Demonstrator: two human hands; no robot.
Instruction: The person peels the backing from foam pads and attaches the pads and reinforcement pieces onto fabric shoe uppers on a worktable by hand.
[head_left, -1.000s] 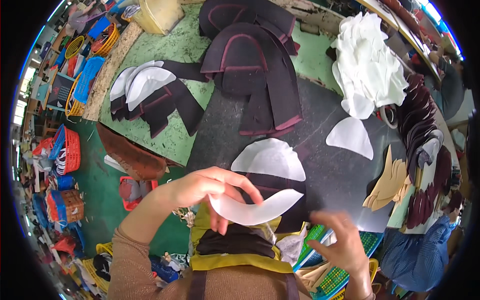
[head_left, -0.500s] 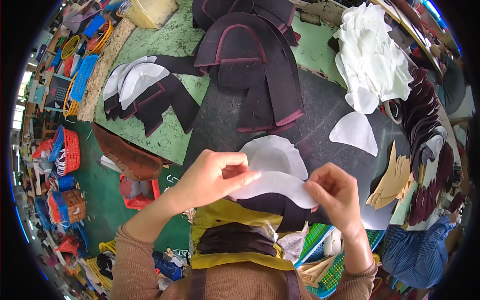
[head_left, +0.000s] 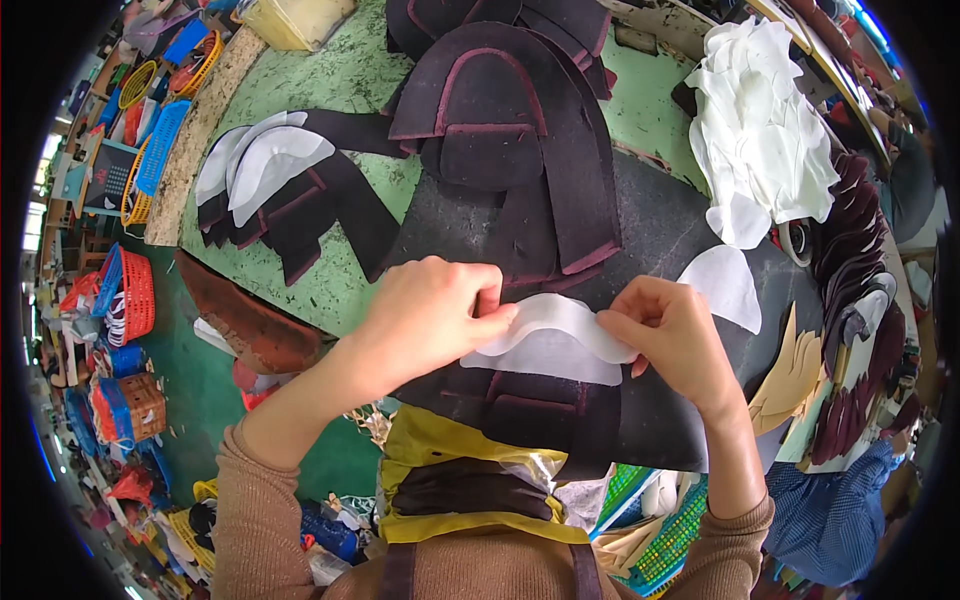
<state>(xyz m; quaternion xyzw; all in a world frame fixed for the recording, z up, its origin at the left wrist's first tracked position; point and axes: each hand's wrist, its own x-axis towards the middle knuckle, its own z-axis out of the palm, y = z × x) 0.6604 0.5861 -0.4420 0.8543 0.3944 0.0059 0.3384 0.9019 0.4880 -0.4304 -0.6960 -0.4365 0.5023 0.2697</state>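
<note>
My left hand [head_left: 430, 318] pinches the left end of a curved white strip of thin lining material [head_left: 552, 314]. The strip's right end sits between the thumb and fingers of my right hand [head_left: 675, 338]. It arches over the far part of a larger white piece [head_left: 550, 364], which lies on a dark fabric cut piece [head_left: 535, 395] with maroon edging. Whether strip and white piece touch all along, I cannot tell. Right of my right hand, a loose white rounded piece [head_left: 724, 284] lies on the black work surface [head_left: 650, 225].
Dark maroon-edged cut pieces [head_left: 490, 90] are stacked ahead. At the left, similar ones [head_left: 355, 205] carry white curved pieces [head_left: 275, 170]. A heap of white pieces [head_left: 755, 125] stands far right, near tan pieces [head_left: 790, 380] and a row of dark maroon pieces [head_left: 860, 240].
Both hands have moved the white strip away from my body, from the near side of the larger white piece to over its far part. More of the dark piece beneath now shows.
</note>
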